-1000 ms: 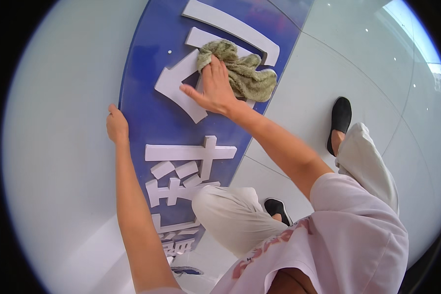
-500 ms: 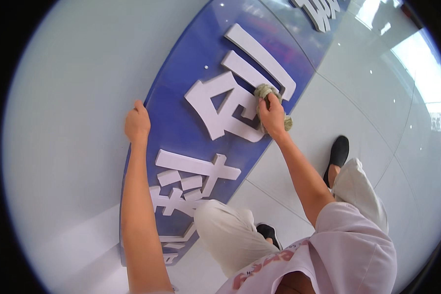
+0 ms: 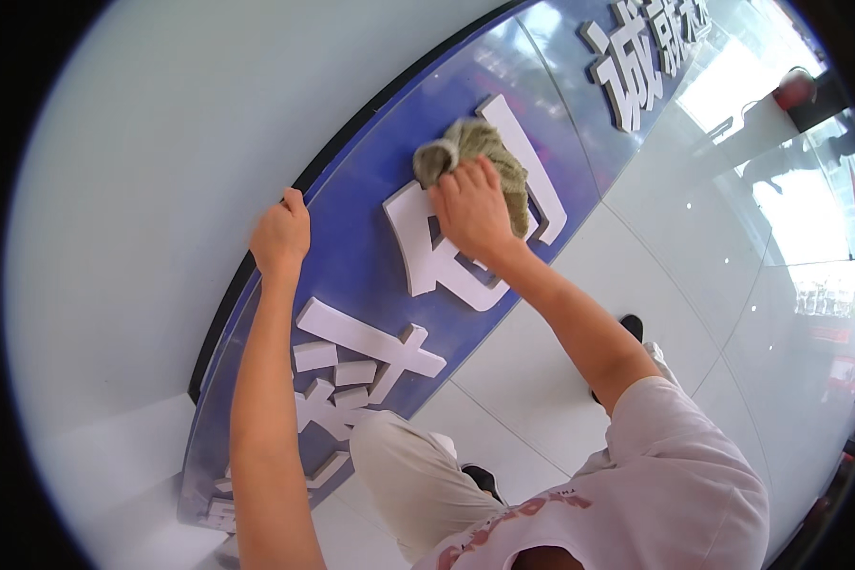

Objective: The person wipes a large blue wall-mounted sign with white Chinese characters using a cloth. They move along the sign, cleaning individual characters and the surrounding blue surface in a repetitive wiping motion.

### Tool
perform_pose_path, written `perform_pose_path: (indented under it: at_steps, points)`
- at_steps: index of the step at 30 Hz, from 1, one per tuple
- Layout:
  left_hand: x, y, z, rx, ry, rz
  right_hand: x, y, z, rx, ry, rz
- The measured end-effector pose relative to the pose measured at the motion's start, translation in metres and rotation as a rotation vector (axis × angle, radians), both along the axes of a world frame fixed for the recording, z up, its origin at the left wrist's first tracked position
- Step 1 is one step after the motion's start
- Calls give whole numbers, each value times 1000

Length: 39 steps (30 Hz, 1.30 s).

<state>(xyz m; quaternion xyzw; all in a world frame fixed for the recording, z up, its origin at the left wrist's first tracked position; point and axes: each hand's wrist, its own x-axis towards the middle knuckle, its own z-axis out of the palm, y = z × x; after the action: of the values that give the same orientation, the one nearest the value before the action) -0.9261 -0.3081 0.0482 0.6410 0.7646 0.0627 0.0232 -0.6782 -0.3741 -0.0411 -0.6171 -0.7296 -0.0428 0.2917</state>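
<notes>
A long blue sign board (image 3: 351, 247) with thick white raised characters slants across the view. In my right hand (image 3: 473, 207) is a bunched green-brown cloth (image 3: 503, 171), pressed over the upper part of a large raised character (image 3: 408, 237). The cloth covers some of that character's strokes. My left hand (image 3: 281, 237) is closed at the board's left edge, with the thumb side up; its fingertips are hidden. Below my right hand, another raised character (image 3: 370, 347) lies partly behind my left forearm and knee.
A pale wall (image 3: 161, 190) runs along the left, with a black strip (image 3: 342, 138) between it and the board. Smaller raised characters (image 3: 627, 71) stand farther up the board. Glossy light floor tiles (image 3: 674, 256) spread to the right. A dark object with a red top (image 3: 796, 90) is at the far right.
My right hand and the cloth have moved up and left across the character. The view has shifted, showing more of the board's far end and the black strip along its edge.
</notes>
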Motion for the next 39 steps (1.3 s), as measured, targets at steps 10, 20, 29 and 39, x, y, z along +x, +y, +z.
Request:
perform_pose_path:
  at_steps: [10, 20, 29, 39]
  points:
    - [-1, 2, 3, -16, -71, -21, 70, 73, 57, -231, 910, -44]
    - [-5, -2, 6, 30, -112, -56, 9, 47, -4, 53, 62, -59]
    - [-53, -2, 1, -80, -243, -162, -51, 11, 36, 91, 487, 336]
    - [-190, -96, -11, 217, -167, -60, -61, 121, 6, 300, 476, -206]
